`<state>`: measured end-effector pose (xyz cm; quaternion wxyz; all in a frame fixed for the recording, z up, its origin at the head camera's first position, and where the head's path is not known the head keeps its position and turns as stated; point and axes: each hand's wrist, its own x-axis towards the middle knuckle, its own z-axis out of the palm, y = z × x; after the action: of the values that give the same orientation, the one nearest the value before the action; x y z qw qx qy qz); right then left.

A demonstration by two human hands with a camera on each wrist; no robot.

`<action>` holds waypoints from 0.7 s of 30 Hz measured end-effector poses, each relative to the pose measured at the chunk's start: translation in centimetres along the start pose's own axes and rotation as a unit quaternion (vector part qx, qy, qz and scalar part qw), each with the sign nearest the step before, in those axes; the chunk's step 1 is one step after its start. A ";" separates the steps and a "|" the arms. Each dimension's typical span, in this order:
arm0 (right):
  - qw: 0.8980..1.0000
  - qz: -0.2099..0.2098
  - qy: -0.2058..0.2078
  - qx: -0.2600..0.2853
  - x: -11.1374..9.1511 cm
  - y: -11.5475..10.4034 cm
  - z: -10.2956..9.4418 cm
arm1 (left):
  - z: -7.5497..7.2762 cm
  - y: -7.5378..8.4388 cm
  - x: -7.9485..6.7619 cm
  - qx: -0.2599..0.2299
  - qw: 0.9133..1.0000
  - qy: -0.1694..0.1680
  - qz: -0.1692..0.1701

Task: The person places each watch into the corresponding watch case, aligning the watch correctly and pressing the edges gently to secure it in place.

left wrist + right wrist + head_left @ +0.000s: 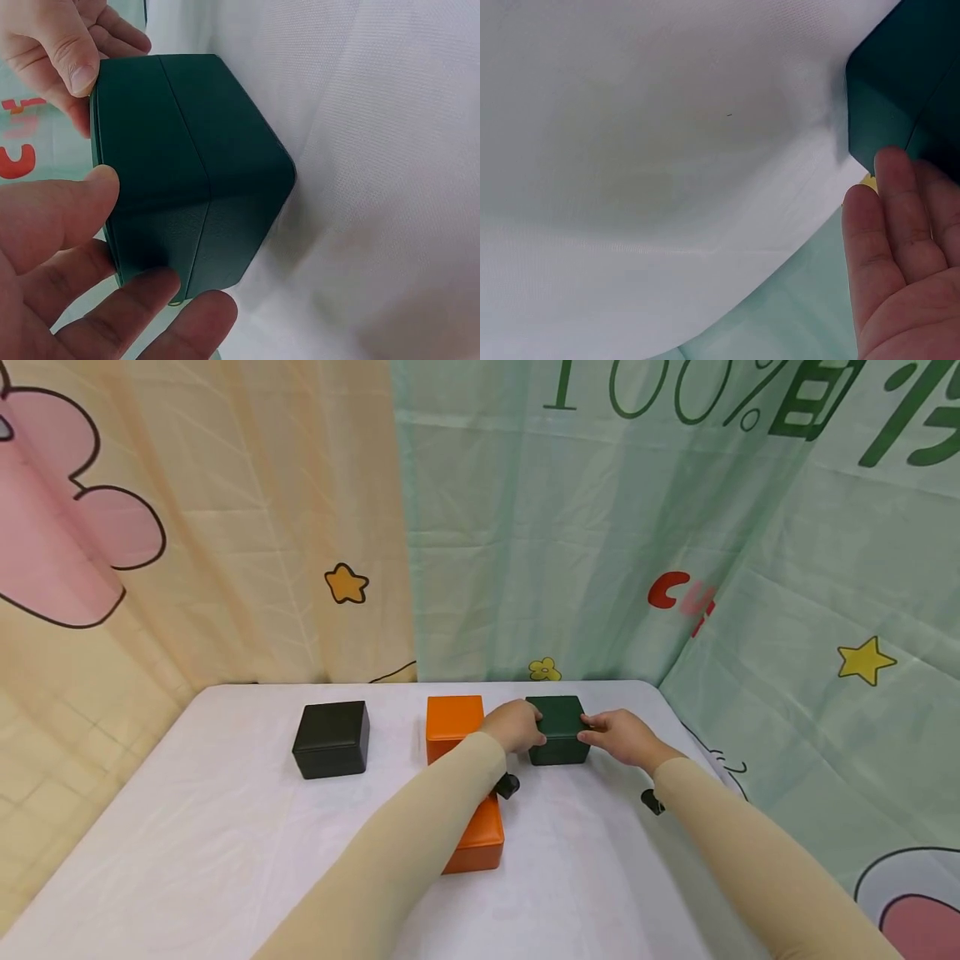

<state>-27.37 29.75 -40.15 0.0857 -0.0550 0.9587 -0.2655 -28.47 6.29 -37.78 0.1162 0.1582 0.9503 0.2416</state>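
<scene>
A dark green box (559, 727) with a seam around its sides sits toward the far right of the white table. My left hand (516, 727) holds its left side, thumb at the top edge and fingers along the side in the left wrist view. My right hand (624, 737) grips the opposite side, its thumb (79, 75) at the corner. In the right wrist view, the right fingers (900, 225) lie close along the green side. An orange box (454, 717) stands left of my left hand, and another orange box (480, 839) is partly hidden beneath my left forearm.
A black box (332, 739) stands on the left part of the white-covered table (187, 827). Printed curtains (487, 527) hang behind the table and along its right side. Small black devices (507, 786) are worn at both wrists.
</scene>
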 end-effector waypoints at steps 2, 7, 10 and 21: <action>1.000 -0.001 0.002 0.003 0.0 0.0 0.0 | 0.0 0.0 0.0 -0.001 1.000 0.001 -0.001; 1.000 0.001 0.003 0.007 0.0 0.0 0.0 | 0.1 0.0 -0.1 0.000 1.000 0.001 0.002; 1.000 0.005 0.001 0.010 -0.1 0.0 0.1 | 0.0 0.0 -0.2 0.002 1.000 -0.002 0.003; 1.000 0.000 0.006 0.011 -0.2 0.0 0.1 | -0.1 0.2 -0.4 0.006 1.000 -0.003 0.004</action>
<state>-27.10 29.68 -40.21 0.0809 -0.0527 0.9562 -0.2763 -28.05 6.24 -37.56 0.1167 0.1633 0.9509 0.2355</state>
